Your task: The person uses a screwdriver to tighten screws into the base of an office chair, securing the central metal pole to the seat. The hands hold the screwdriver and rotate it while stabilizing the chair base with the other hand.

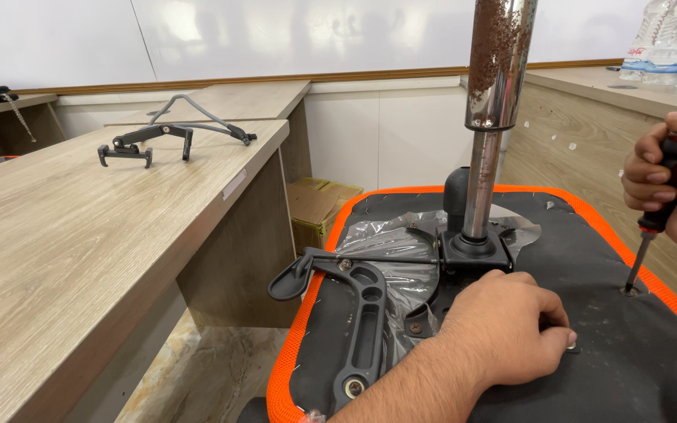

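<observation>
Head view: right hand (671, 184) grips screwdriver (655, 223) near seat's orange edge (601, 219); left hand (511, 329) presses flat, holding nothing.

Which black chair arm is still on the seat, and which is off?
The black arm beside the left hand lies against the upturned seat. The other arm piece lies alone on the wooden desk, far away.

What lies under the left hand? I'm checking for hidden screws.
The left hand presses flat on the black seat underside. Clear plastic wrap shows beside it. Anything beneath the palm is covered.
</observation>
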